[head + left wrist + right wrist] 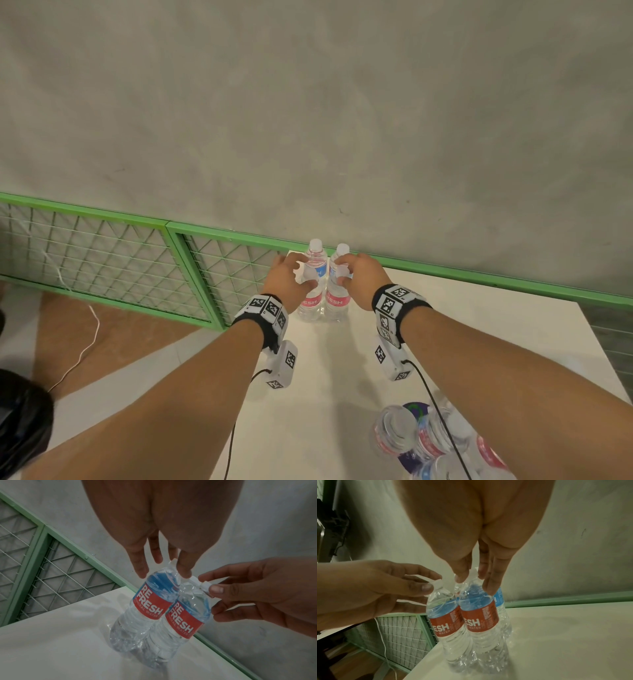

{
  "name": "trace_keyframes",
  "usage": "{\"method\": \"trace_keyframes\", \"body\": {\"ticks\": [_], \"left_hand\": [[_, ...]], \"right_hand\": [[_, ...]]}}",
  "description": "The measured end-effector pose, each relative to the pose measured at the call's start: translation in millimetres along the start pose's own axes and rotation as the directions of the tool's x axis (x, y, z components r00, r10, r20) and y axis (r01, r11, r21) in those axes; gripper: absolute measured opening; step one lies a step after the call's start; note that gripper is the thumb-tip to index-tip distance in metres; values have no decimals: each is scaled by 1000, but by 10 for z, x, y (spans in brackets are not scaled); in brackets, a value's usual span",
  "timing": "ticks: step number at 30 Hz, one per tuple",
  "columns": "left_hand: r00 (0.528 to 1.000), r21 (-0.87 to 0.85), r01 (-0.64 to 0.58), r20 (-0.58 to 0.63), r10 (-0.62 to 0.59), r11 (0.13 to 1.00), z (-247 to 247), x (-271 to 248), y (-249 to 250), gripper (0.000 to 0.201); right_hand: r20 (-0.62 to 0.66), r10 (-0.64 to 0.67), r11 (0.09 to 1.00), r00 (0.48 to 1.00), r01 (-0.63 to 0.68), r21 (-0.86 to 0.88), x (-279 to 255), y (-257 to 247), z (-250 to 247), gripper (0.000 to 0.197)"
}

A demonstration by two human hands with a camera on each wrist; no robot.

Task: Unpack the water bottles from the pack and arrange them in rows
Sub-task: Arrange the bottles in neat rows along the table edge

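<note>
Head view shows two upright bottles touching side by side at the counter's far left corner, the pack at the near edge. To do this step well, I'd settle both bases flat and level before letting go. The left hand has fingers loosely curled about the left bottle near its neck; the right hand likewise at the right bottle. How firmly they grip is unclear.
</note>
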State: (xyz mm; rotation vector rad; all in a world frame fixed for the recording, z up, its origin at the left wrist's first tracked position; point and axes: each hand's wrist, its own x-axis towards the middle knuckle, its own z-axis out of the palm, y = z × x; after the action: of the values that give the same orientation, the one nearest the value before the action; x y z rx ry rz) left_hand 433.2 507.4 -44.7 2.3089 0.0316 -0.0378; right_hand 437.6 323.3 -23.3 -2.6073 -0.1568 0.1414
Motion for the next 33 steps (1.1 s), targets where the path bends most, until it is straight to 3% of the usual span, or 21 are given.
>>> {"method": "trace_keyframes", "body": {"ticks": [3, 6, 10, 15, 20, 24, 28, 33], "left_hand": [[998, 62, -9, -55, 13, 998, -4, 25, 76, 44], [996, 108, -35, -81, 44, 994, 13, 70, 114, 30], [997, 76, -53, -45, 56, 996, -4, 103, 115, 18], [997, 48, -69, 34, 67, 996, -74, 102, 130, 23], [998, 119, -61, 13, 60, 991, -78, 123, 136, 27], [999, 167, -20, -26, 25, 986, -26, 148, 138, 40], [999, 162, -3, -47, 11, 987, -6, 167, 151, 31], [999, 163, -33, 13, 31, 986, -50, 174, 168, 29]], "right_hand": [[-4, 31, 999, 1000, -31, -9, 19, -2, 1, 35], [4, 63, 998, 998, -62, -18, 38, -7, 11, 36], [7, 79, 997, 997, -79, -20, 38, 22, 9, 36], [5, 72, 997, 997, -71, -39, 40, 32, 25, 29], [14, 68, 996, 998, -68, -51, 90, 26, 27, 25], [10, 70, 996, 997, -70, -57, 104, 23, 31, 20], [13, 54, 994, 998, -53, -98, 91, 8, 13, 19], [11, 39, 994, 999, -38, -107, 71, -4, 7, 16]]}}
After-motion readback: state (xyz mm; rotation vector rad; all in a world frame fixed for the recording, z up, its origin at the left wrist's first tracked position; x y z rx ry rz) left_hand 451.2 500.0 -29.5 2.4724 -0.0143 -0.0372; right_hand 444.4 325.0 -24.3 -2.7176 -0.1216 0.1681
